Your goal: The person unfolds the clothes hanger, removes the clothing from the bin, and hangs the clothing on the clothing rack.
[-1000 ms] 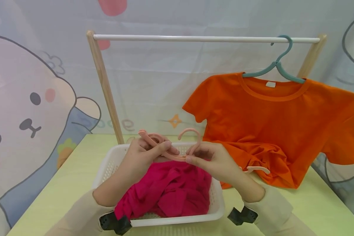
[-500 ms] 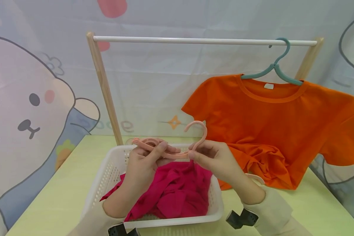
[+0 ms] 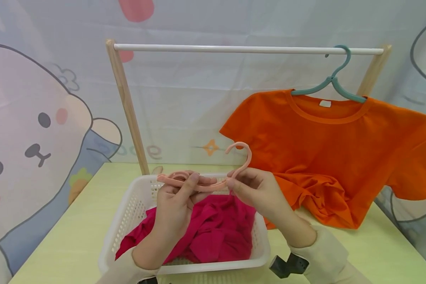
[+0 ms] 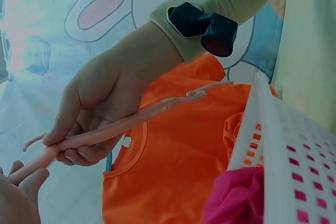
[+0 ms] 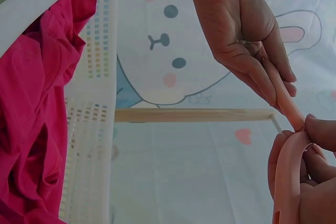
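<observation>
Both hands hold a pink plastic hanger above the basket. My left hand grips its body, from which a curled end sticks out to the left. My right hand pinches the hanger at the base of its hook, and the hook rises above the fingers. In the left wrist view, a long arm of the hanger slants past the right hand. The right wrist view has the left hand above and the right hand near the lower right corner. Fingers hide part of the hanger.
A white basket holds crumpled magenta cloth. Behind stands a rack with a white rail. On its right side an orange T-shirt hangs from a teal hanger, its lower part bunched on the table.
The pink hanger has turned: its left end has dipped, while its hook has risen and shifted right. The left hand has moved slightly lower. Both hands keep hold.
</observation>
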`<state>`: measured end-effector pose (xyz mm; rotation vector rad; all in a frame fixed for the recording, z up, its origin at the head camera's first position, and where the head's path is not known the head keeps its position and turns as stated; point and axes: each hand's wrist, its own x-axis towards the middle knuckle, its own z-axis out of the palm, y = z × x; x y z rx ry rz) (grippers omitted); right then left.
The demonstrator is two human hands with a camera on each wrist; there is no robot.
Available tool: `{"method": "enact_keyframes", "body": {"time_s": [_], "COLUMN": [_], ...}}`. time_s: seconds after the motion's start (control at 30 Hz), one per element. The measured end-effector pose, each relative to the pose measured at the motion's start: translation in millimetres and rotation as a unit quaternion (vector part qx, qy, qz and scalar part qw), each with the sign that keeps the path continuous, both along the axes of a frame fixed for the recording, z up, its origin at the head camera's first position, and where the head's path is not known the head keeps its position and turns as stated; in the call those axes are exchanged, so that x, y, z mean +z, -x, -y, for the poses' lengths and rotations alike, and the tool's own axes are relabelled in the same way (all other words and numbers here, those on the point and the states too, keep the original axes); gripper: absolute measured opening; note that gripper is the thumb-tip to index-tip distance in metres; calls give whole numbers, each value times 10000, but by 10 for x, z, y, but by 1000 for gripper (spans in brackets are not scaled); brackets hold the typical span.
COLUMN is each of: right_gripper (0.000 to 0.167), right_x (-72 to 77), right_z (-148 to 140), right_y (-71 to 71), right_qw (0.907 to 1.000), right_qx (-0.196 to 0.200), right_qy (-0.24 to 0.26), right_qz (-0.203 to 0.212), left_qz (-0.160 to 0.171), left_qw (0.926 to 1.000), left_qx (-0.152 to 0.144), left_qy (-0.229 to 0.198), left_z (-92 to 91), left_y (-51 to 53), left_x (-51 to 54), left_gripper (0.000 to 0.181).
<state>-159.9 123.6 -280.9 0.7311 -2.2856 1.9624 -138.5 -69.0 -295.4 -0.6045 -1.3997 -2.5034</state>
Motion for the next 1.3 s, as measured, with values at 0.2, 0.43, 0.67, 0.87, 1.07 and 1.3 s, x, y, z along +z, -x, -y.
{"method": "enact_keyframes", "body": {"time_s": [0.2,0.43,0.67,0.87,1.07,1.3], "right_gripper": [18,21,21,21,19,18], "right_x": [7,0,1,-17,-45,-45], "right_z": [14,47,66,56,31,-34], "right_y": [-4,-10,-24,-14,-10,-24], "right_qw": [9999,9995,9989,9992,9994,9988], "right_qx": [-142,-267,-376,-370,-327,-336], "right_qy": [-31,175,277,137,-7,-66], "right_qz": [-39,-40,5,-33,-146,-362], "left_qz": [120,194,182,140,-16,327], "left_qw": [9992,9964,9950,9953,9962,9964], "left_qx": [51,40,72,-21,-269,-368], "left_qy": [-371,-822,-984,-953,-833,-694], "left_z": [-56,-130,-168,-165,-146,-112], "left_y": [-14,-23,-20,-18,-1,5], "left_x": [-34,-95,-122,-137,-161,-142], "left_gripper": [17,9,8,10,11,10]}}
